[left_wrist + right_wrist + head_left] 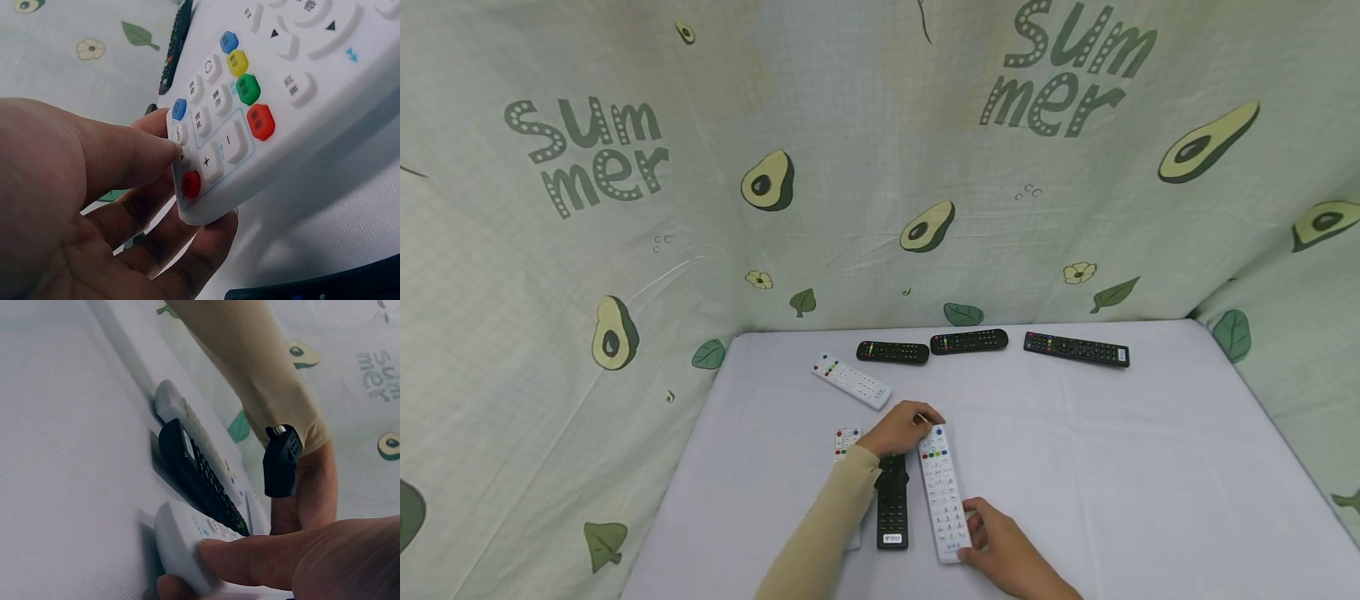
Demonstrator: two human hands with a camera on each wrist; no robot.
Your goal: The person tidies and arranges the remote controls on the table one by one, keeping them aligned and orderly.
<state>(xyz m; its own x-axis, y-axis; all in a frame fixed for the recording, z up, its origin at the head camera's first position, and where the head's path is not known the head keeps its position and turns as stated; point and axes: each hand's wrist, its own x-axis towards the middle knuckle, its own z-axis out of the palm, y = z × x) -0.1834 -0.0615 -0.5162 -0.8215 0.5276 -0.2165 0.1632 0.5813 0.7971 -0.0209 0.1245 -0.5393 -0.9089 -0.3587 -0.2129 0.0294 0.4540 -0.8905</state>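
Observation:
A white remote control (943,500) with coloured buttons lies lengthwise between both hands. My left hand (901,427) pinches its far end, thumb on the keys by the red button and fingers underneath, as the left wrist view shows. At the near end my right hand (1003,546) grips it, with the thumb (237,556) on top and a fingertip at the side. Just left of it is a black remote (892,512), partly covered by the left wrist. Another white remote (847,437) lies farther left, its middle hidden behind the left sleeve.
Along the back of the white-covered table (1150,450) lie three black remotes: left (892,352), middle (969,342) and right (1077,349). An angled white remote (852,382) rests at back left. Printed cloth (850,108) hangs behind and beside the table.

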